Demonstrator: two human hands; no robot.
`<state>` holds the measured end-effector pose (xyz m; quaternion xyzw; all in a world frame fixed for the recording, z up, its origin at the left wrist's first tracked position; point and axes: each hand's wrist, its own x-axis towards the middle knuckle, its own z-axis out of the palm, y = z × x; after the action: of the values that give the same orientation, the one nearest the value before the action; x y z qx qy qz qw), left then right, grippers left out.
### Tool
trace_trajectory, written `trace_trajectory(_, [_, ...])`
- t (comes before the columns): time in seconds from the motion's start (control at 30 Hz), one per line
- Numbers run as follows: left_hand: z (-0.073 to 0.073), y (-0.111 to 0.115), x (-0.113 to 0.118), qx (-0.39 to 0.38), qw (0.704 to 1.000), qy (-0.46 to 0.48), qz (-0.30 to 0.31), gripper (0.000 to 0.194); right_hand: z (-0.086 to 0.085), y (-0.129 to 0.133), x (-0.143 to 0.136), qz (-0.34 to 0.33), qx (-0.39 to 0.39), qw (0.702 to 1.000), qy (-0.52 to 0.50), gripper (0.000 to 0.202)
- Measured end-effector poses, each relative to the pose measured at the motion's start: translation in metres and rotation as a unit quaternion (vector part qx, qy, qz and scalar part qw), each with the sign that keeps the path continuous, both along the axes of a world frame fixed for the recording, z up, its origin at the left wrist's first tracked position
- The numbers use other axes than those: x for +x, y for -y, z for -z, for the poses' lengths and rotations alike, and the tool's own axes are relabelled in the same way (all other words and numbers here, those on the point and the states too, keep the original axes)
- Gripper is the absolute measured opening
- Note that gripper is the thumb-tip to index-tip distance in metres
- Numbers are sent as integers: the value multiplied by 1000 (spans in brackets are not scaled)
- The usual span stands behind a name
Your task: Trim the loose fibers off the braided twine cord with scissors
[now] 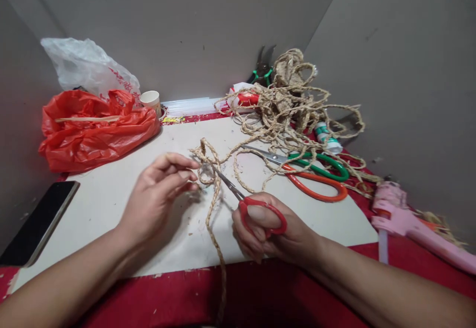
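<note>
My left hand (163, 184) has its fingers curled, with the fingertips pinched at the left edge of a small looped figure of braided straw rope (208, 162). From this figure one strand hangs down past the front edge of the board, and another runs back to the right. In my right hand (260, 226) is a small pair of scissors (256, 214) with red handles. My thumb and fingers are in its handle rings. The narrow blades point up and left, with the tips at the rope loops. Whether the blades touch the rope I cannot tell.
A heap of braided rope (286, 105) lies back right, near larger scissors (316, 169) with green and orange handles. A pink glue gun (412, 224) lies right, pruning shears (263, 70) behind. Left are a phone (39, 221), a red plastic bag (96, 139) and a paper cup (149, 100).
</note>
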<state>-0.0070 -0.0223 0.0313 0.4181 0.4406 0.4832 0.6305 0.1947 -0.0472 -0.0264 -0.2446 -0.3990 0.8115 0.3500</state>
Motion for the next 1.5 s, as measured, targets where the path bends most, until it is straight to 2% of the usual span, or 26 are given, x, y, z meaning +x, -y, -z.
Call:
trace_trajectory(0.07, [9,-5,5,-68,995,33,68,11,-1,0,-1,2,-14,1000,-17,50])
trace_trajectory(0.13, [17,-8,9,-129,976,80,156,16,-2,-1,-2,4,-33,999,-36,49])
trace_trajectory(0.2, [21,-8,11,-142,964,109,198,17,-3,-2,-2,1,-52,997,-52,48])
trace_trajectory(0.37, [23,-8,8,-132,969,97,184,10,-2,-2,-1,-37,-62,996,-43,47])
trace_trajectory(0.53, [26,-11,6,-103,986,48,121,11,-8,-2,4,-81,14,996,25,49])
trace_trajectory(0.6, [28,-13,5,-93,992,12,83,12,-13,-4,6,-64,53,994,64,49])
trace_trajectory(0.67, [30,-14,6,-81,995,-25,59,13,-19,-8,10,-17,98,986,135,48])
trace_trajectory(0.73, [32,-13,6,-71,995,-50,45,13,-23,-12,13,47,179,952,245,41])
trace_trajectory(0.77, [32,-13,7,-67,995,-56,41,13,-24,-14,14,76,239,920,302,37])
trace_trajectory(0.9, [33,-11,8,-52,997,-60,24,14,-22,-19,17,135,469,746,452,29])
trace_trajectory(1.0, [34,-9,8,-38,996,-75,10,14,-18,-18,16,144,542,646,518,20])
trace_trajectory(1.1, [35,-6,9,-18,996,-92,6,14,-17,-17,16,137,570,577,569,14])
trace_trajectory(1.17, [34,-4,9,-5,995,-102,7,14,-18,-16,16,131,576,548,593,14])
trace_trajectory(1.27, [32,0,11,12,993,-120,12,13,-21,-16,16,130,572,522,619,16])
trace_trajectory(1.37, [31,3,11,38,988,-152,16,11,-23,-15,17,126,565,508,639,18])
trace_trajectory(1.5, [31,4,10,61,980,-190,22,11,-24,-14,18,95,562,504,649,21])
